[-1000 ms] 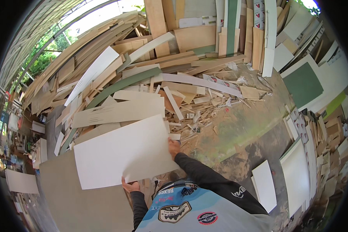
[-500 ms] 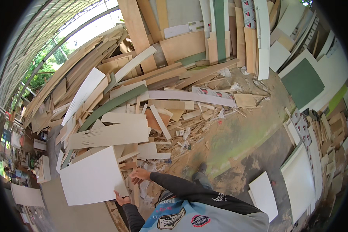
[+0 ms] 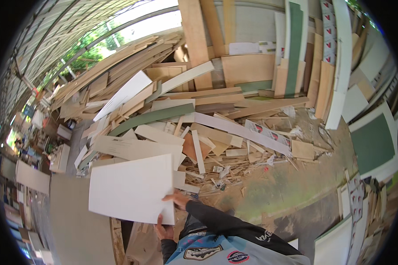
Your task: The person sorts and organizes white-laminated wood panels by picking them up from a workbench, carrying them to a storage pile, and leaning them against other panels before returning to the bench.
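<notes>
A large white rectangular board [image 3: 130, 187] is held in front of me, to the left of my body. My left hand [image 3: 164, 229] grips its lower edge near the right corner, with a digit showing on the white face. A little higher, my right hand [image 3: 177, 200] is closed on the board's right edge, its fingertips lying over the face. The rest of the fingers of both hands are partly hidden by the board. Behind its top edge lies a pale cream panel [image 3: 139, 148] on a heap of offcuts.
Offcuts, strips and scraps [image 3: 225, 154] cover the ground ahead, with a curved green strip [image 3: 154, 115] among them. Long planks [image 3: 119, 66] are piled at far left. Tall panels [image 3: 293, 53] lean against the back wall, and more boards [image 3: 371, 137] stand at right.
My right hand has come onto the board's right edge, where it was apart before. The board now sits more squarely in front of me, and the view has turned left.
</notes>
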`<state>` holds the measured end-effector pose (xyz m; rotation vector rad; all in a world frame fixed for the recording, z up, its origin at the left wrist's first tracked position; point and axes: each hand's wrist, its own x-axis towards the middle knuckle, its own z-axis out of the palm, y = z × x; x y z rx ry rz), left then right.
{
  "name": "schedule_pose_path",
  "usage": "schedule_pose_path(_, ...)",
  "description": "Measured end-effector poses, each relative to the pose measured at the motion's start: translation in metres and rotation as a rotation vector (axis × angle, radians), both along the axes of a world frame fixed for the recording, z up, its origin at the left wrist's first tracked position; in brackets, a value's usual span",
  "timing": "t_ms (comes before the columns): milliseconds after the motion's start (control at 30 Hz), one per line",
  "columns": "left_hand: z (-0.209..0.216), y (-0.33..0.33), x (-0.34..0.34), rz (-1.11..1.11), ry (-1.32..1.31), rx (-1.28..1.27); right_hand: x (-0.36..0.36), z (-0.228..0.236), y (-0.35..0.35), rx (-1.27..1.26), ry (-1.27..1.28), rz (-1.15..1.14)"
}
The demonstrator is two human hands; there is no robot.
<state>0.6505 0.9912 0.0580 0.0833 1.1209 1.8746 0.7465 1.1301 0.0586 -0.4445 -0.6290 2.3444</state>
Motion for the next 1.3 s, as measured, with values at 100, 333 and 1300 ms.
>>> schedule_pose_path(100, 0.022, 0.013, 0.026, -0.045, -0.004, -0.029, 0.032, -0.011, 0.0, -0.219, 0.037, -0.028)
schedule_pose_path(333, 0.017, 0.094, 0.033, -0.153, -0.066, -0.048, 0.057, -0.032, 0.06, -0.291, -0.002, -0.155)
schedule_pose_path(1300, -0.311, 0.388, -0.194, 0.079, 0.038, -0.589, 0.041, -0.207, 0.227, 0.726, -1.013, -0.027)
